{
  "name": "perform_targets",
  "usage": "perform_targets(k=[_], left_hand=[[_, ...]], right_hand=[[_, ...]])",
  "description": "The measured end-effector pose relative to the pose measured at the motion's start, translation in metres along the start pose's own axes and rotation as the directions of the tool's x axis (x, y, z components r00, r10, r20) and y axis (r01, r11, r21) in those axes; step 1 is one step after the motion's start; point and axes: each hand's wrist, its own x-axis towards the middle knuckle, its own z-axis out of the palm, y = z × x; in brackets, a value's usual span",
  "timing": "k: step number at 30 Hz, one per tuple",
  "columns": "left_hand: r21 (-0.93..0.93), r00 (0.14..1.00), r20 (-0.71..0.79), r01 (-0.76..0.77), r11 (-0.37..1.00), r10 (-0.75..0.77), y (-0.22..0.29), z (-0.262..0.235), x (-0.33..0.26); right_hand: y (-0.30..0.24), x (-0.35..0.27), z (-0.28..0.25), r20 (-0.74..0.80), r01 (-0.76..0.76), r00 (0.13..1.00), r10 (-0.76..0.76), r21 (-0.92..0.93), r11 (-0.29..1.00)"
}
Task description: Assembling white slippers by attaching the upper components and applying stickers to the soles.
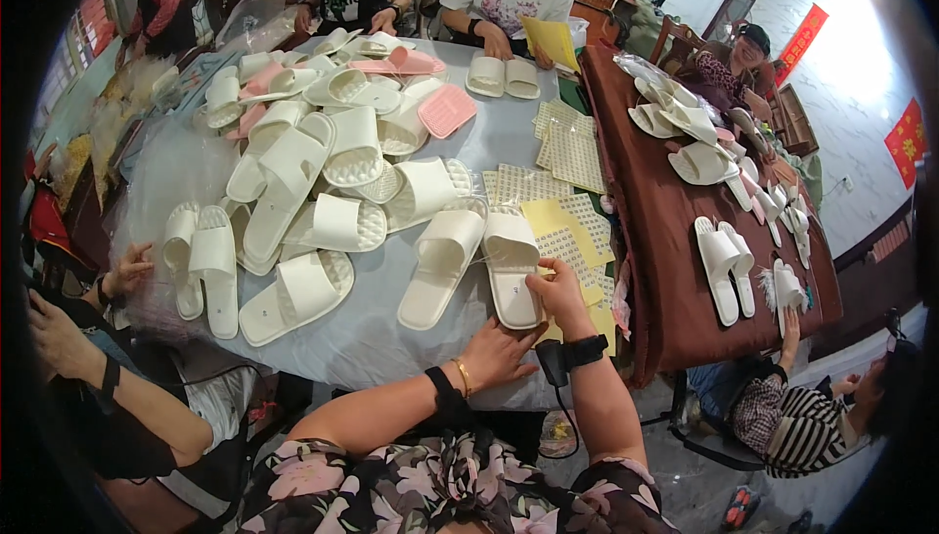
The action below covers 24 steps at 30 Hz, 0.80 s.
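Observation:
A pair of white slippers lies just ahead of me at the table's near edge, toes pointing away. My right hand (559, 297) is closed at the right edge of the right slipper (513, 241), its thumb on the insole near the heel. Below that heel, my left hand (494, 353) reaches in with fingers stretched out, fingertips close to the heel's end. The left slipper (440, 265) of the pair rests beside it, untouched. Yellow-backed sticker sheets (567, 245) with rows of small marks lie right of the pair.
A large heap of white slippers (293, 162), with some pink slippers (448, 111), covers the table's left side. Co-workers sit around it; one across holds a yellow sheet (551, 42). A brown-covered table (665, 270) with more slippers stands to the right.

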Motion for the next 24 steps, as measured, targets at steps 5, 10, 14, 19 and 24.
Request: perform_targets(k=[5,10,14,19,24], left_hand=[[-0.005,0.998,0.06,0.02,1.0,-0.02,0.006,-0.013,-0.008],[-0.149,0.987,-0.136,-0.11,0.983,0.09,-0.008,-0.033,-0.043],[0.077,0.941,-0.317,0.147,0.986,-0.115,-0.029,-0.07,-0.058],[-0.043,0.806,-0.306,0.52,0.853,-0.506,-0.055,-0.074,-0.067],[-0.156,0.8,-0.223,0.534,0.831,-0.556,-0.032,-0.075,-0.06]], right_hand=[[0.006,0.008,-0.003,0.007,-0.01,1.0,0.011,-0.121,0.993],[0.01,0.01,-0.001,-0.007,0.052,0.998,-0.056,-0.24,0.969],[0.013,0.011,-0.001,-0.01,0.094,0.995,-0.1,-0.271,0.958],[0.007,0.007,0.003,-0.029,0.144,0.986,-0.165,-0.36,0.922],[-0.001,0.0,-0.003,0.008,0.14,0.989,-0.15,-0.401,0.905]])
